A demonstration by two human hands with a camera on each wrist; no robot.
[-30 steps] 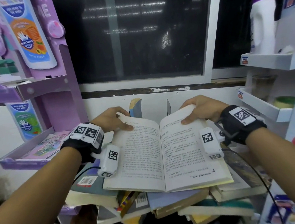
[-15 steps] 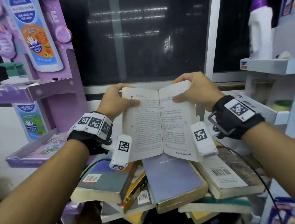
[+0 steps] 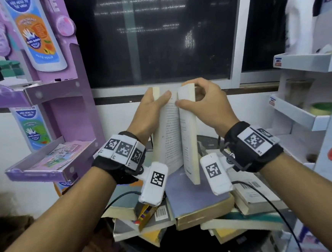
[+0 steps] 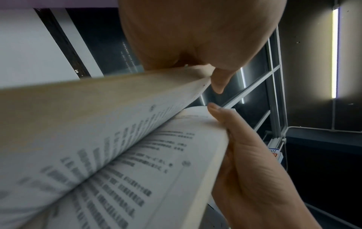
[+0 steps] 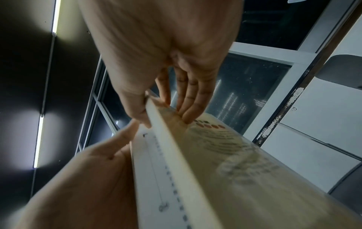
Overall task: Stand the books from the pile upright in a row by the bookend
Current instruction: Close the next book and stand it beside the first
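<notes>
Book [image 3: 175, 137] half-open and upright above the pile [image 3: 197, 207], left hand [image 3: 150, 111] and right hand [image 3: 205, 105] fingers gripping its halves

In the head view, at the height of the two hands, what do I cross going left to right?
Purple display stand → left hand → open book → right hand → white shelf rack.
</notes>
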